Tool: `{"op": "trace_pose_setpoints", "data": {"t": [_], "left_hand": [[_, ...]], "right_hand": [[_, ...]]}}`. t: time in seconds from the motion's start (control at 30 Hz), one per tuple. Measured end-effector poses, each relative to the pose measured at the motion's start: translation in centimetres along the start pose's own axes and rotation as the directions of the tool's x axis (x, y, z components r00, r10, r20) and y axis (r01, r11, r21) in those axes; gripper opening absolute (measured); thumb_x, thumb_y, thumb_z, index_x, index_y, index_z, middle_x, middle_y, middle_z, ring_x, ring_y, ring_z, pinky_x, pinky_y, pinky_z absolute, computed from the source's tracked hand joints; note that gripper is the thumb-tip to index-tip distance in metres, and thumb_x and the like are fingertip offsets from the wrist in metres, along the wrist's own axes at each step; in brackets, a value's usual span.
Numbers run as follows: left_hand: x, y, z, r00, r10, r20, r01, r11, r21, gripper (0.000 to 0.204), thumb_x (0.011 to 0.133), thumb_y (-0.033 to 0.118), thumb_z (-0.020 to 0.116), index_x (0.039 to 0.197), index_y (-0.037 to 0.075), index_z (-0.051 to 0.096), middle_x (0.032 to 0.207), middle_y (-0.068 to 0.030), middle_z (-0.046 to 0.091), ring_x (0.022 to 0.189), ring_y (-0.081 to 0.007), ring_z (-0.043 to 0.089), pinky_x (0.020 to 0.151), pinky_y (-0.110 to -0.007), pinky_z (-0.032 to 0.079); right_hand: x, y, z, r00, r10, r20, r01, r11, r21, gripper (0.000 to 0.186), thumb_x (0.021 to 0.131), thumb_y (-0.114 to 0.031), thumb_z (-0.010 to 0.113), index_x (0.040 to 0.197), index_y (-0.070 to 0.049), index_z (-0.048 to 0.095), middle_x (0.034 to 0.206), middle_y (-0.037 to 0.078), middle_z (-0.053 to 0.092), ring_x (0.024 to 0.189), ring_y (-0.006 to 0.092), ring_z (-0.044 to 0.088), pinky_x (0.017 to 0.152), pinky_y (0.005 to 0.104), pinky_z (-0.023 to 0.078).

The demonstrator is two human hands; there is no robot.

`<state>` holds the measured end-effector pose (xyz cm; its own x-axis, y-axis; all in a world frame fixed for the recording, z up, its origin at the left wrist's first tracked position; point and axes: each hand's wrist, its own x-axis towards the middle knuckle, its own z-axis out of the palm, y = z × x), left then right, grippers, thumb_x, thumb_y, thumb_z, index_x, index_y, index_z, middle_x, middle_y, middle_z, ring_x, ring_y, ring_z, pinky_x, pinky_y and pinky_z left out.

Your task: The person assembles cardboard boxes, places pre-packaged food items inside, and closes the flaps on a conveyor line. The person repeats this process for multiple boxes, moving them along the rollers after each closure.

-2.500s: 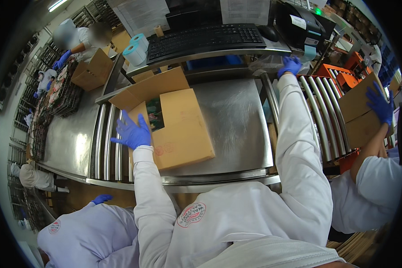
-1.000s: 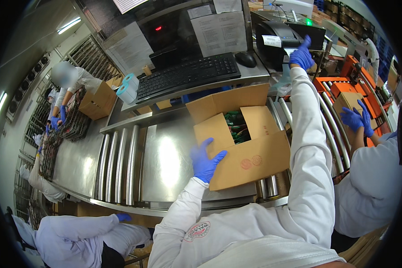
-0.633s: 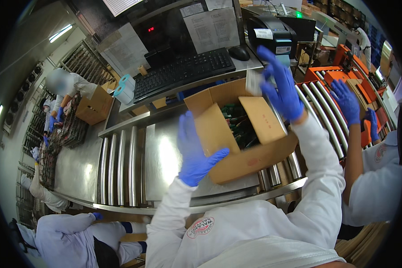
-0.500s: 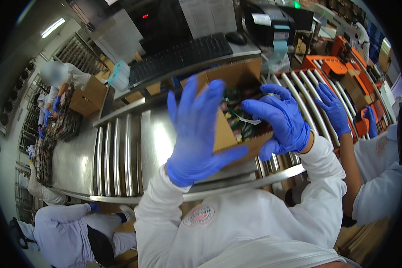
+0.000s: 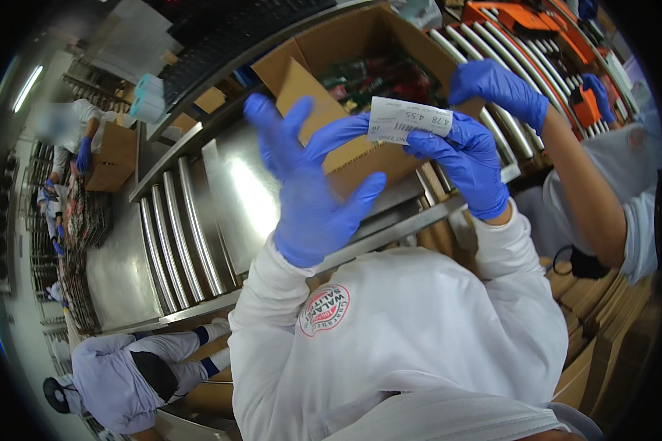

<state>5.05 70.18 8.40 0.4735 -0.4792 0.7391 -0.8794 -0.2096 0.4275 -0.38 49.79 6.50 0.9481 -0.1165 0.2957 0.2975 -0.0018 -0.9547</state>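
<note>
My right hand [image 5: 469, 158], in a blue glove, pinches a white printed label [image 5: 407, 120] by its right side. My left hand [image 5: 309, 198], also in a blue glove, is spread open, and one finger reaches to the label's left edge. Whether that finger touches the label I cannot tell. Just beyond both hands stands an open cardboard box [image 5: 349, 35] with its flaps up. Inside it lie dark packages [image 5: 382, 79] with green and red parts, partly hidden by the label and my hands.
At the right, a co-worker's gloved hand [image 5: 502, 90] is by the box's right side. Metal rollers [image 5: 198, 228] and a steel plate [image 5: 246, 184] lie left of the box; more rollers [image 5: 485, 44] run beyond it. A keyboard [image 5: 228, 44] is at the back. Another person [image 5: 118, 382] bends at lower left.
The view has tilted down and shifted. The label, earlier edge-on by my right fingers, is now raised flat above the box edge. My left hand has moved nearer to it. The co-worker's hand has come closer.
</note>
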Motion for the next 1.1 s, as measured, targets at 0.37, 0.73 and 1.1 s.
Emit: {"op": "trace_pose_setpoints", "data": {"t": [0.37,0.73,1.1], "left_hand": [[-13.5,-8.7,-3.8,0.873,-0.367,-0.321,0.455,0.85,0.264,0.093,0.075,0.016,0.07,0.146,0.008,0.011,0.146,-0.0185,0.017,0.134,-0.0326,0.021,0.109,-0.045,0.017],[-26.9,-9.4,-4.1,0.699,-0.7,-0.146,0.68,0.589,0.437,0.079,0.072,0.017,0.069,0.141,0.01,0.033,0.138,-0.0184,0.026,0.129,-0.0348,0.023,0.107,-0.044,0.023],[-26.9,-9.4,-4.2,0.697,-0.689,-0.199,0.682,0.549,0.483,0.068,0.076,0.024,0.063,0.138,0.01,0.038,0.139,-0.02,0.029,0.128,-0.039,0.027,0.106,-0.048,0.026]], "right_hand": [[-2.6,17.4,-6.4,0.867,0.358,-0.348,-0.466,0.329,-0.822,0.065,0.072,-0.068,0.055,0.076,-0.005,0.069,0.074,0.021,0.063,0.078,0.0369,0.061,0.072,0.0421,0.046],[0.9,18.1,-18.4,0.675,0.336,-0.657,-0.663,-0.117,-0.74,0.077,0.078,-0.073,0.042,0.101,-0.004,0.067,0.1,0.025,0.062,0.094,0.0389,0.061,0.08,0.0485,0.045],[1.2,19.9,-8.3,0.231,-0.475,-0.849,-0.112,0.854,-0.508,0.028,0.08,-0.001,0.06,0.104,0.004,0.046,0.096,0.011,0.05,0.085,0.0208,0.049,0.079,0.0358,0.044]]}}
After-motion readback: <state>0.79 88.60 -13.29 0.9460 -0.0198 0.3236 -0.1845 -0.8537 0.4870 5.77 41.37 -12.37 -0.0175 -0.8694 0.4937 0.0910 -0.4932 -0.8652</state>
